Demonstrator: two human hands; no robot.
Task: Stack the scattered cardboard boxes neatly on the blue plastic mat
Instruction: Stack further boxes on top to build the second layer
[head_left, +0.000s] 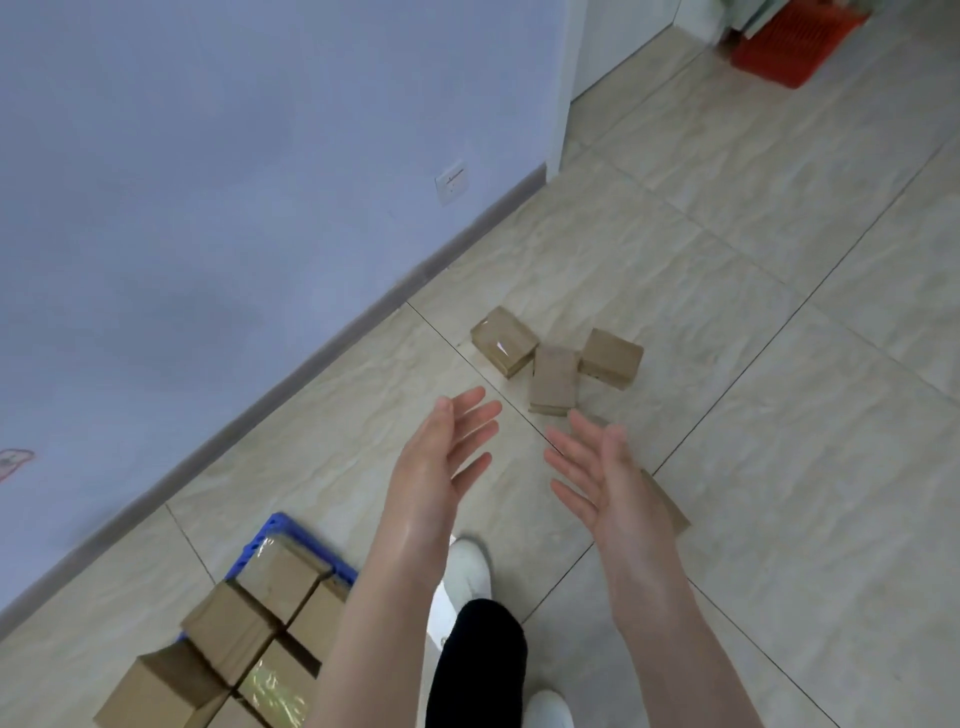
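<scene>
While both grips (447, 457) (602, 478) spread, empty, 3 matte cardboard boxes (556, 376) on glossy tile.

Three loose cardboard boxes (556, 358) just beyond the two open hands: left (441, 457), right (605, 478). One more box (670, 506) partly hidden behind the right. One blue mat (275, 527) below-left, bearing roughly seven boxes (234, 639); exact count unclear.
</scene>
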